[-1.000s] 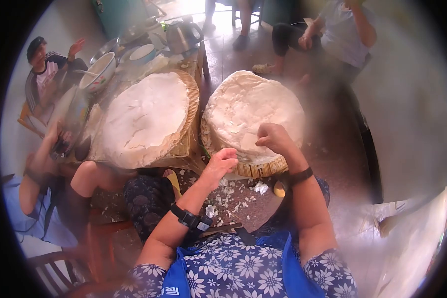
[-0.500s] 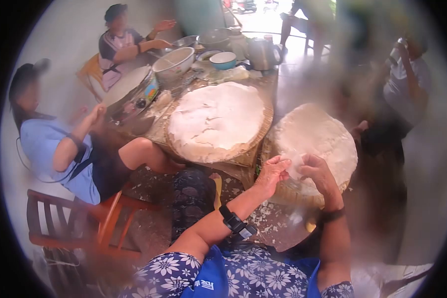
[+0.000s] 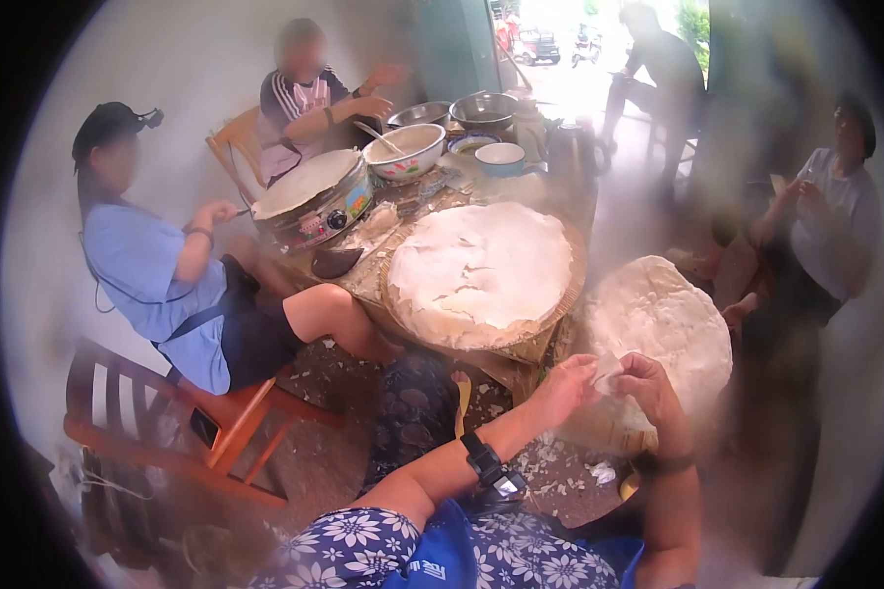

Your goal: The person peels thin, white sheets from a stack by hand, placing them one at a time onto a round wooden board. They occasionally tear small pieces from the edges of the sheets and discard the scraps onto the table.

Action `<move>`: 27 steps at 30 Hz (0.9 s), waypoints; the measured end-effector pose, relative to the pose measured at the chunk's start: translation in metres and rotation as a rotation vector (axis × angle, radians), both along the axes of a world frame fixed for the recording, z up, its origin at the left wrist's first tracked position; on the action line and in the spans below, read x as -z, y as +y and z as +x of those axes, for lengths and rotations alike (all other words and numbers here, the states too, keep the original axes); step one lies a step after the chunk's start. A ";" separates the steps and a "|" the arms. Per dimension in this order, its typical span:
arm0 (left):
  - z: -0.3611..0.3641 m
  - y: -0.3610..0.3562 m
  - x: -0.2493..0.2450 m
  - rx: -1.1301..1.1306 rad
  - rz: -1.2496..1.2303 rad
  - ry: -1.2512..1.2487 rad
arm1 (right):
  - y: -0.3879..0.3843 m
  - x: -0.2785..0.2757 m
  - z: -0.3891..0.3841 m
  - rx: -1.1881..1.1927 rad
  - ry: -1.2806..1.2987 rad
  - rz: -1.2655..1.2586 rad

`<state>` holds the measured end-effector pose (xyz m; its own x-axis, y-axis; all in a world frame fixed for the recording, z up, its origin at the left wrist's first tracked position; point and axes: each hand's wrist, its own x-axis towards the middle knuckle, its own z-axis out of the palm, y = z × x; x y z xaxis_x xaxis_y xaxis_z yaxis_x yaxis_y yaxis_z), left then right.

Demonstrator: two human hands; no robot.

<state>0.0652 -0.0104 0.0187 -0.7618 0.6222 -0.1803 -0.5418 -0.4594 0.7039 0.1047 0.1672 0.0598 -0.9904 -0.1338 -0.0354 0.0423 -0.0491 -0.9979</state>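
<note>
My left hand and my right hand are raised close together, fingers pinched. Between them is a small, thin white sheet, crumpled at the fingertips; its edges are blurred. Just behind and below my hands lies a stack of thin, pale round sheets on a woven tray. To its left, a second pale stack, cracked and broken along its front edge, rests on another round woven tray.
Left on the table stands a round griddle, with a person in blue beside it. Behind are an enamel bowl, a teal bowl and metal pans. A wooden chair stands left; scraps litter the floor.
The view has shifted, so the scene sits farther right and lower. My hands stay together, with the white sheet now looking more bunched. The person in blue has lowered their hands toward the griddle.
</note>
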 end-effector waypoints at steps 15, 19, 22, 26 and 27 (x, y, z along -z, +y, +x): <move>0.004 0.011 0.016 -0.027 0.028 -0.102 | 0.000 -0.002 0.003 0.047 0.095 0.213; 0.008 0.010 0.002 0.052 -0.002 -0.016 | 0.008 0.012 -0.001 0.150 0.079 0.208; 0.015 0.014 -0.010 -0.003 -0.063 0.096 | 0.008 0.010 0.002 0.161 -0.005 0.004; 0.020 0.019 -0.015 -0.037 -0.288 0.310 | 0.010 0.012 0.003 0.160 -0.003 -0.065; 0.021 0.019 -0.014 -0.060 -0.304 0.302 | 0.010 0.013 0.003 0.161 -0.002 -0.066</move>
<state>0.0858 0.0089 0.0328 -0.8417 0.5282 -0.1121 -0.2696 -0.2313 0.9348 0.1079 0.1768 0.0471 -0.9991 0.0248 -0.0341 0.0309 -0.1205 -0.9922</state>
